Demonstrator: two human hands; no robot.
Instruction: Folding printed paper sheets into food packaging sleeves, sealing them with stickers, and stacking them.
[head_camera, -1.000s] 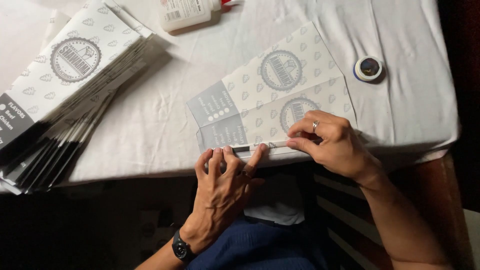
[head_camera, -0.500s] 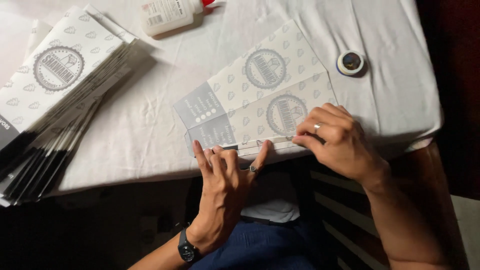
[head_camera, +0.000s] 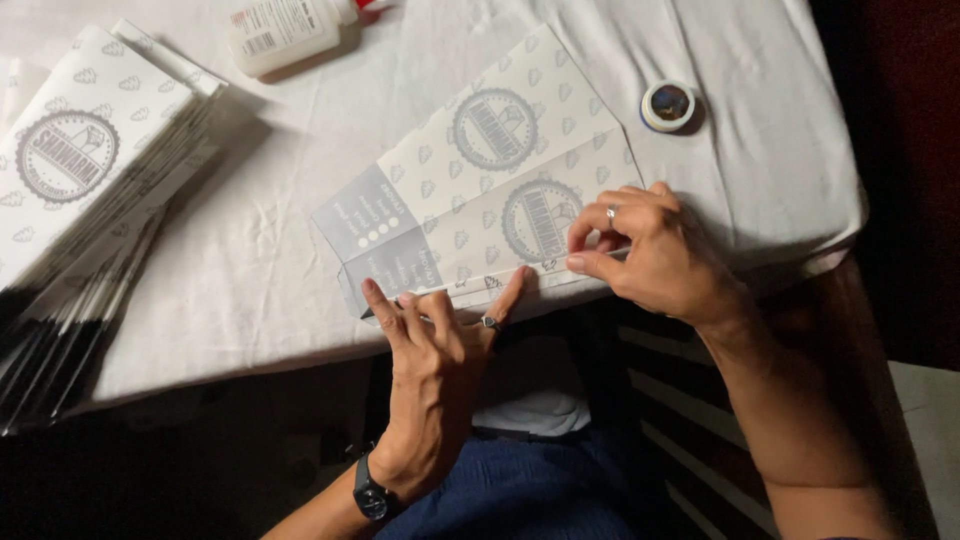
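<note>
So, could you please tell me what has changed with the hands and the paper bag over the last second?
The left hand has spread its fingers along the near fold of the paper bag, thumb stretched toward the right hand. The right hand still pinches that edge, hardly moved. The bag, the stack of bags, the glue bottle and the small round tin lie where they were on the white cloth.

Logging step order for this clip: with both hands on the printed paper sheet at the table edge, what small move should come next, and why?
Probably press the near flap flat. The left hand pins the near edge of the white printed paper sheet with round grey emblems, while the right hand pinches the same edge further along, and the strip there looks slightly raised off the white cloth-covered table.
</note>
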